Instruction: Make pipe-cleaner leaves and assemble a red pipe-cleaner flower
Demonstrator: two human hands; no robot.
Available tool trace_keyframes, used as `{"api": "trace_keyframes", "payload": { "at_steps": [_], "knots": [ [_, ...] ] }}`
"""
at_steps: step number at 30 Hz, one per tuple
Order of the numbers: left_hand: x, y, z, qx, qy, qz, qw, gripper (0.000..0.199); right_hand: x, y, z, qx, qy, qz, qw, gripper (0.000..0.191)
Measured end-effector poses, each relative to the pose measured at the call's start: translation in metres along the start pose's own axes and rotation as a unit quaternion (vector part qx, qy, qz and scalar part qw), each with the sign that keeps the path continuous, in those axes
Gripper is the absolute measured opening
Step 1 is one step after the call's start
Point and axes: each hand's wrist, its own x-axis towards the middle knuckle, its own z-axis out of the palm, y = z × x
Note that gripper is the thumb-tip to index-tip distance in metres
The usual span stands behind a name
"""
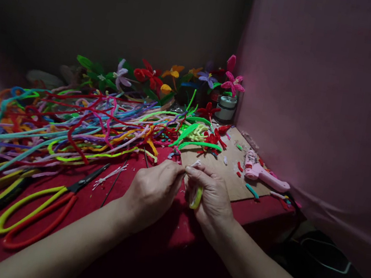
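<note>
Above the front of the table, my left hand (pixel 154 192) and my right hand (pixel 209 198) meet at the fingertips. Both are closed in a pinch. Small white flower stamens (pixel 196 164) stick up from between the fingers; their lower part is hidden. A roll of yellow-green tape (pixel 196 198) sits in my right hand, held against the palm by the curled fingers. Left of my left hand, a bundle of loose white stamens (pixel 110 176) lies beside a thin dark wire (pixel 113 186).
Scissors (pixel 44 211) with one yellow and one red handle lie at left. Behind them spreads a tangled heap of coloured pipe cleaners (pixel 79 125). A pink glue gun (pixel 265 174) rests on a brown board (pixel 233 190). Pipe-cleaner flowers (pixel 151 74) stand at the back, near a pink wall.
</note>
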Motion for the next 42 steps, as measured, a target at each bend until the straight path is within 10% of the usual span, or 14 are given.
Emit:
{"api": "trace_keyframes", "payload": {
  "at_steps": [6, 10, 16, 30, 33, 36, 39, 42],
  "knots": [
    [-0.002, -0.004, 0.003, 0.088, -0.019, 0.030, 0.996, 0.010, 0.000, 0.007, 0.000, -0.011, 0.021, 0.000, 1.000, 0.010],
    [0.002, 0.000, -0.004, -0.087, -0.015, -0.127, 0.988, 0.007, -0.004, 0.005, 0.004, -0.011, -0.001, 0.000, 1.000, 0.009],
    [0.012, 0.009, -0.017, -0.398, -0.076, -0.380, 0.832, 0.014, -0.007, -0.003, 0.005, -0.039, -0.067, -0.031, 0.997, 0.002],
    [0.019, -0.004, -0.016, -0.612, -0.155, -0.438, 0.639, 0.020, -0.002, -0.010, 0.002, -0.059, -0.066, -0.013, 0.996, 0.007],
    [0.019, -0.004, -0.015, -0.568, -0.171, -0.416, 0.689, 0.020, 0.000, -0.007, -0.001, -0.055, -0.058, -0.022, 0.997, 0.006],
    [0.015, -0.002, -0.011, -0.412, -0.124, -0.354, 0.830, 0.017, 0.002, -0.002, 0.000, -0.026, -0.038, -0.028, 0.999, 0.007],
    [0.008, -0.003, -0.005, -0.195, -0.049, -0.217, 0.955, 0.017, 0.004, 0.001, 0.005, 0.002, -0.013, -0.005, 1.000, 0.006],
    [0.002, -0.012, -0.003, -0.022, -0.011, -0.054, 0.998, 0.009, 0.008, 0.002, 0.013, -0.002, -0.001, 0.020, 1.000, 0.005]
  ]
}}
